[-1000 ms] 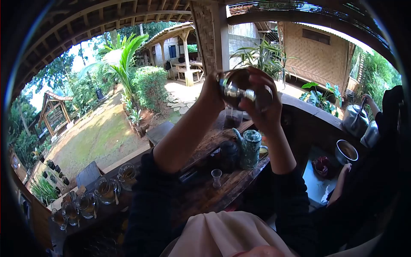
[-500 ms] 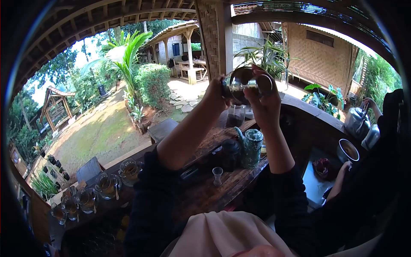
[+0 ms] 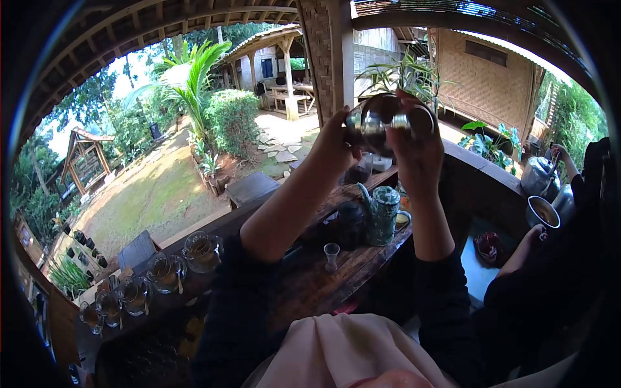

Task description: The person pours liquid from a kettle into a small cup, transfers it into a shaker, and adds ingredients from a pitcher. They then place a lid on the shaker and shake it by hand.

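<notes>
Both my hands are raised in front of me around a shiny rounded metal container (image 3: 375, 123), held on its side. My left hand (image 3: 337, 139) grips its left end. Wrapped round the right end is my right hand (image 3: 414, 139), with fingers over the top and the thumb in front. Below them on the wooden counter (image 3: 310, 284) stand a green speckled enamel pot (image 3: 384, 216), a dark jar (image 3: 350, 223) and a small clear glass (image 3: 331, 256). A dark-filled glass container (image 3: 359, 169) is partly hidden behind my hands.
Several glass cups with saucers and spoons (image 3: 165, 274) line the left ledge. At the right, a person's hand (image 3: 535, 237) holds a white-rimmed pan (image 3: 543, 212), the other at a metal kettle (image 3: 540, 177). A dark red bundle (image 3: 488, 247) lies on a pale surface.
My hands and the metal container have shifted slightly right and up. The person's pan at the right has moved right and down, nearer the kettles.
</notes>
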Demonstrator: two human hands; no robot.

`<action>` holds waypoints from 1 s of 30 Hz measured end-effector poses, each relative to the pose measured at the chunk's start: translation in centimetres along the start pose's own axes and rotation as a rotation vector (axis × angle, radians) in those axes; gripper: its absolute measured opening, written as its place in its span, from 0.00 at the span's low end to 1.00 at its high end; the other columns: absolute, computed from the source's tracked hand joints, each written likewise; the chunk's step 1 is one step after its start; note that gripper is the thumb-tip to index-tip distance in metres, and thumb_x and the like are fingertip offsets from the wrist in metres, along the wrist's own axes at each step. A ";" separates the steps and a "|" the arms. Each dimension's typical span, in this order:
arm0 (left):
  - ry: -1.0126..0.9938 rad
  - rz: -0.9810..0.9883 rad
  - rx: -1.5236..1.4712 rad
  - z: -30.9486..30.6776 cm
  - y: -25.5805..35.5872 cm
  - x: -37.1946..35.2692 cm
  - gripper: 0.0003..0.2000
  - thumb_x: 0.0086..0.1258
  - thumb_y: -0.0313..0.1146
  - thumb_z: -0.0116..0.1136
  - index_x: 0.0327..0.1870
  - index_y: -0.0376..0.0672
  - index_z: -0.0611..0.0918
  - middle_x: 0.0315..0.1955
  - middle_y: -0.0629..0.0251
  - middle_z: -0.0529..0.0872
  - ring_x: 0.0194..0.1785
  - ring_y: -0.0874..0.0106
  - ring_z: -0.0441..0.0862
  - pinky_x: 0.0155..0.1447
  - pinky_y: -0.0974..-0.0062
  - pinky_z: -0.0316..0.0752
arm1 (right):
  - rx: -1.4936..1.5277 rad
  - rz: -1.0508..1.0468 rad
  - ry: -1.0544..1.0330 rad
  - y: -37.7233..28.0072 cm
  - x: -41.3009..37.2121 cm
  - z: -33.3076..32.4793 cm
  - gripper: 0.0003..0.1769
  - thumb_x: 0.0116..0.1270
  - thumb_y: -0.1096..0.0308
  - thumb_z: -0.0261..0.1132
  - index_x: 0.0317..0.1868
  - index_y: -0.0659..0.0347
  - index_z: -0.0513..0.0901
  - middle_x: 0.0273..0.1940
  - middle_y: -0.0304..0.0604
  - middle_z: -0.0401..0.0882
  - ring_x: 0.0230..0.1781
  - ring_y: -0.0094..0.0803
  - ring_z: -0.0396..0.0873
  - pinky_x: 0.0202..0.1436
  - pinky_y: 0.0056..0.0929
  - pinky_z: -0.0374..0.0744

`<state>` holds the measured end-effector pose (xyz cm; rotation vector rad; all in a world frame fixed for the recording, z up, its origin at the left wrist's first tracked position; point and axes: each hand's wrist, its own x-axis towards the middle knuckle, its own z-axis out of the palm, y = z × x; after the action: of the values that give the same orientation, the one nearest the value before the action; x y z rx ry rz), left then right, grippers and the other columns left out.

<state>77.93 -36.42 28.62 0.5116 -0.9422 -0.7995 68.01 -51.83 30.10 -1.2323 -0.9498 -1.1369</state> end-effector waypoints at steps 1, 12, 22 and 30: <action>0.235 0.197 0.154 4.7 -1.8 -0.1 0.16 0.73 0.42 0.48 0.53 0.40 0.76 0.42 0.57 0.84 0.44 0.69 0.83 0.49 0.69 0.79 | -0.100 -0.243 -0.040 -1.8 0.2 -0.2 0.21 0.59 0.65 0.70 0.52 0.59 0.76 0.51 0.43 0.77 0.52 0.37 0.77 0.59 0.42 0.73; 0.829 0.283 0.339 4.1 -0.1 -1.6 0.17 0.76 0.46 0.41 0.53 0.43 0.73 0.37 0.61 0.82 0.43 0.67 0.81 0.53 0.65 0.76 | 0.114 0.244 -0.080 -0.7 1.5 1.2 0.28 0.57 0.63 0.71 0.56 0.67 0.74 0.49 0.52 0.80 0.51 0.36 0.79 0.53 0.31 0.76; 0.327 0.383 0.292 9.7 0.6 -2.6 0.16 0.76 0.44 0.45 0.55 0.42 0.73 0.45 0.60 0.82 0.48 0.69 0.82 0.53 0.70 0.77 | -0.164 -0.892 -0.273 -4.3 -1.7 1.4 0.17 0.50 0.67 0.70 0.41 0.39 0.81 0.47 0.35 0.82 0.53 0.43 0.78 0.56 0.44 0.74; 0.194 0.302 0.117 6.8 1.5 -3.6 0.18 0.73 0.45 0.46 0.54 0.42 0.75 0.42 0.59 0.83 0.46 0.70 0.82 0.51 0.70 0.79 | -0.127 -0.745 -0.083 -3.4 0.3 4.2 0.26 0.54 0.60 0.74 0.52 0.60 0.78 0.54 0.41 0.78 0.53 0.29 0.77 0.57 0.36 0.76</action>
<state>71.36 -33.01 31.24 0.5230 -0.8628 -0.4166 64.90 -47.62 31.59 -1.0473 -1.4826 -1.7517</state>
